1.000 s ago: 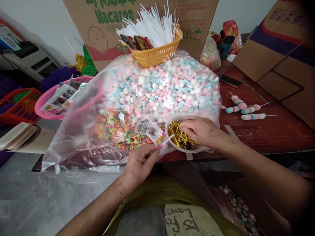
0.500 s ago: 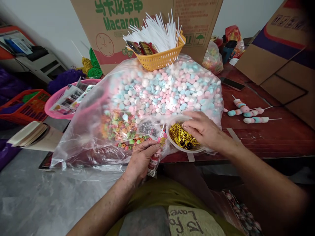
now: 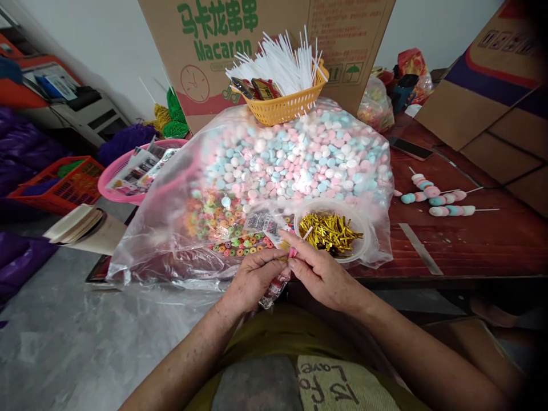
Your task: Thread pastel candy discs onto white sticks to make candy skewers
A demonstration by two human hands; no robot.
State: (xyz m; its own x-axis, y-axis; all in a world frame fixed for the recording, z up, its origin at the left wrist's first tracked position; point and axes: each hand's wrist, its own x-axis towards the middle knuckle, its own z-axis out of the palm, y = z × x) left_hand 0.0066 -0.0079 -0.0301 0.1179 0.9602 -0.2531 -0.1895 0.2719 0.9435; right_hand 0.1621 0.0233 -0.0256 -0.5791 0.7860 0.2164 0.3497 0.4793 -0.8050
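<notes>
My left hand (image 3: 252,277) is closed around the neck of a small clear printed candy bag (image 3: 274,290), which hangs below the fingers. A white stick (image 3: 307,233) pokes up beside the gathered pink neck. At that neck my right hand (image 3: 323,274) pinches with thumb and fingers, touching the left fingertips. A bit of gold twist tie (image 3: 281,258) shows between the hands; most of it is hidden. Just beyond the right hand stands a round clear tub (image 3: 366,242) of loose gold twist ties (image 3: 329,231).
A big clear sack of pastel marshmallows (image 3: 295,160) covers the table, with ring candies (image 3: 231,234) at its front. On top sits a yellow basket (image 3: 282,109) of white sticks. Marshmallow skewers (image 3: 451,210) and a phone (image 3: 411,148) lie right. A pink basket (image 3: 124,194) stands left.
My right hand has left the tub of twist ties and moved left and down to the candy bag's neck. The left hand still holds the bag, and the view has shifted slightly.
</notes>
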